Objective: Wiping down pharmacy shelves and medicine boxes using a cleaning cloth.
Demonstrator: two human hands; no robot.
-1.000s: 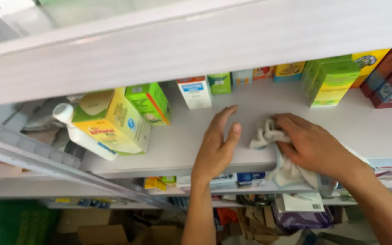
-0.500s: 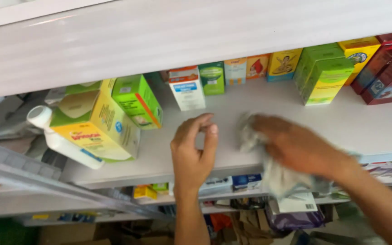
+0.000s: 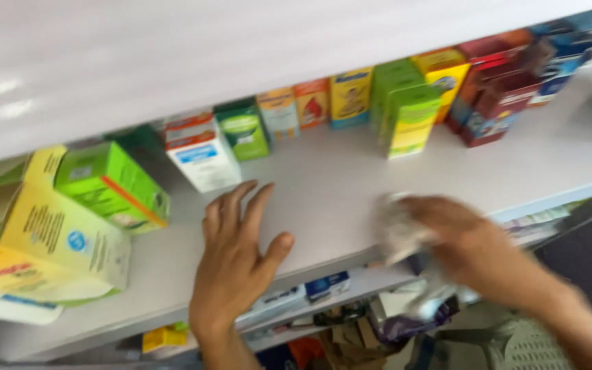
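The left hand [image 3: 238, 264] lies flat, fingers [image 3: 231, 212] spread and released, on the white shelf board [image 3: 337, 185]. The blurred right hand [image 3: 464, 240] clenches a crumpled white cloth [image 3: 399, 229] at the shelf's front edge. Behind stand a white carton [image 3: 203, 154], green cartons [image 3: 405, 109] and dark red boxes [image 3: 498, 103]; a yellow carton [image 3: 53, 236] leans at left.

The shelf [image 3: 337, 185] is plain white. On it stand a yellow carton [image 3: 49, 240], bright green boxes [image 3: 107, 185], a white box [image 3: 203, 154] banded orange and blue, and dark red boxes [image 3: 498, 103]. The cloth [image 3: 399, 229] is pale grey-white.
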